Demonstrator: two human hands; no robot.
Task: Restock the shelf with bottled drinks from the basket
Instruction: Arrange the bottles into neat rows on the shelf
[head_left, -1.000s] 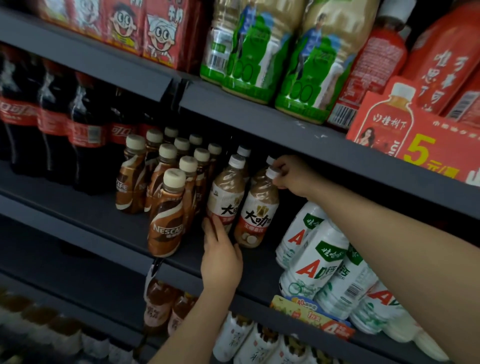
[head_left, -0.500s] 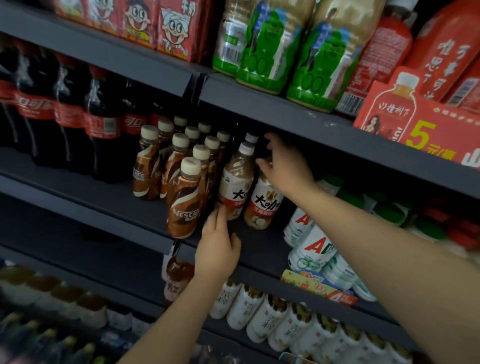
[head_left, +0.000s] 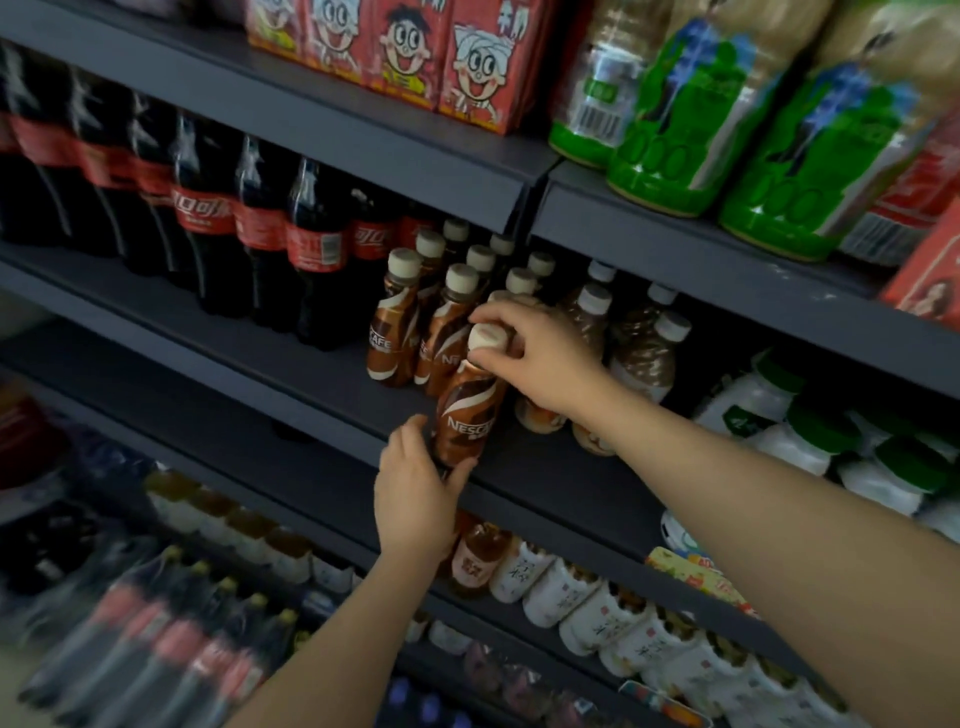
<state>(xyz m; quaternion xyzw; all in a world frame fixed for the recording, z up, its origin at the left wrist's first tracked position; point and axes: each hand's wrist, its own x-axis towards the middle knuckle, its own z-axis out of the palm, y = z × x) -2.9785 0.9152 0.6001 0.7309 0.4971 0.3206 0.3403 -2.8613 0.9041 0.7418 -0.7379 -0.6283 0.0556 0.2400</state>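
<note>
We straighten front coffee bottle (head_left: 465, 415) at shelf (head_left: 322, 379) edge: right hand (head_left: 540, 358) grip pinches cap, left hand (head_left: 415, 493) grip cups base. Next we likely slide bottle back into row. Basket unseen.

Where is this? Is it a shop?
Most likely a shop's drinks aisle. Dark shelves hold rows of matching cola bottles and coffee bottles, a promo tag hangs on a shelf edge, and both hands hold one front coffee bottle.
</note>
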